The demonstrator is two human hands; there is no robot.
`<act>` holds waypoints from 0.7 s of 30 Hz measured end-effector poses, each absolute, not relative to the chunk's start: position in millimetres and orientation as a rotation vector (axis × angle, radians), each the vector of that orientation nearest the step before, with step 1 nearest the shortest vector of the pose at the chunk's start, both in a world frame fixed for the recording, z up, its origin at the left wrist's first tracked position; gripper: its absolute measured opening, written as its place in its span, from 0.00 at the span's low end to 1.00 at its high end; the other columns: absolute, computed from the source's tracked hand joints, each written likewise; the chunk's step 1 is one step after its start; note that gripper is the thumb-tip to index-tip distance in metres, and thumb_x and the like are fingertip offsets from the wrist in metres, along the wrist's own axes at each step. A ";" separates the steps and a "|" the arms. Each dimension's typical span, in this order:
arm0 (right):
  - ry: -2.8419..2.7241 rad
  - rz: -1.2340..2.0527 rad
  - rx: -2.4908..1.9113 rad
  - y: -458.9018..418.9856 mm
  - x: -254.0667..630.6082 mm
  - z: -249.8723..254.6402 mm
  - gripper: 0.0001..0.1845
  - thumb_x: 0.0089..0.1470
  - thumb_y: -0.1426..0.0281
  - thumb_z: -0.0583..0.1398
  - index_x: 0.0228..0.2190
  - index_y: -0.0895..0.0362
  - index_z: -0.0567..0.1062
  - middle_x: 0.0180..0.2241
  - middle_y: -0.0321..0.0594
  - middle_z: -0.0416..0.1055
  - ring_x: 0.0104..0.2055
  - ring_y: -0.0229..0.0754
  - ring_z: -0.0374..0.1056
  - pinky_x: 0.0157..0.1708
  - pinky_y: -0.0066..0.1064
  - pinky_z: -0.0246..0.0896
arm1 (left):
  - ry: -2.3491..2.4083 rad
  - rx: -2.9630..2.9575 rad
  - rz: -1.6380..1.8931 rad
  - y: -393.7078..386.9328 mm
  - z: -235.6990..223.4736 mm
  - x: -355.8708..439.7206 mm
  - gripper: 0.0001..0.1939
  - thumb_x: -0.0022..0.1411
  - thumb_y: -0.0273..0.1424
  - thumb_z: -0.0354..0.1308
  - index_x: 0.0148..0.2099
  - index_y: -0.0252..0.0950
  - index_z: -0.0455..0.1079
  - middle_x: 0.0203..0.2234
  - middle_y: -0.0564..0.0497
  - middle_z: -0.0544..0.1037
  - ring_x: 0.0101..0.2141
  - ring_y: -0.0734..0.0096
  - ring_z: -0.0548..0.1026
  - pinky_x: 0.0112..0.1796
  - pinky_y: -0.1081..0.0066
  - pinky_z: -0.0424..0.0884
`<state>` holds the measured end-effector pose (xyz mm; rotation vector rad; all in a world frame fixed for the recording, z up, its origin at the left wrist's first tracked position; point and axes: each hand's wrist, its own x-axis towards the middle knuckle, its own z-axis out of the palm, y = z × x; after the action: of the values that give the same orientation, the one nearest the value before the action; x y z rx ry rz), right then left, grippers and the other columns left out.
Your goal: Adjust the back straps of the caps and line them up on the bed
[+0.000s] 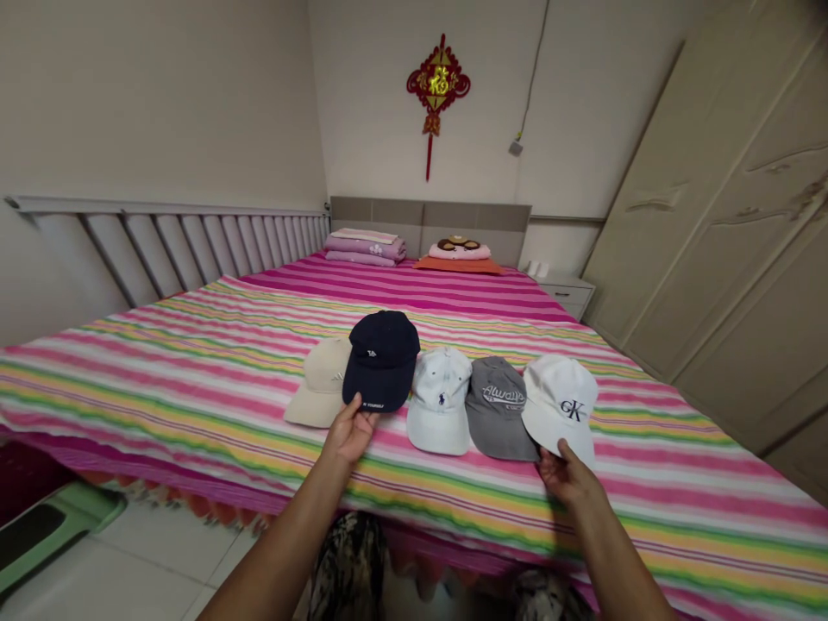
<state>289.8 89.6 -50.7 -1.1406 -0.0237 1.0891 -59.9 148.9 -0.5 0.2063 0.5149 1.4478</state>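
My left hand pinches the brim of a navy baseball cap, which is raised a little and overlaps a beige cap to its left. A white cap with "CK" lettering has its brim gripped by my right hand, the thumb on top and fingers beneath. Between my hands, a pale blue cap with a small dark emblem rests on the bed beside a grey cap with white script. The white cap partly covers the grey one's right side.
The caps are on a bed with a striped sheet. Folded purple bedding and a pink pillow lie by the headboard. A metal railing runs along the left; a wardrobe stands right. A green stool is lower left.
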 end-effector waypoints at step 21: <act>0.058 1.103 -1.167 87.0 283.5 -53.0 0.11 0.55 0.74 0.53 0.22 0.57 0.64 0.11 0.30 0.66 0.11 0.31 0.62 0.14 0.19 0.63 | 0.497 0.072 1.349 158.4 -9.8 -18.3 0.11 0.61 0.23 0.46 0.42 0.33 0.67 0.28 0.49 0.78 0.32 0.77 0.75 0.40 0.75 0.69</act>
<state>283.5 87.0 -53.0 -1.1671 0.0575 1.1027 -18.3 158.4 -9.8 0.0720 0.4969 1.3491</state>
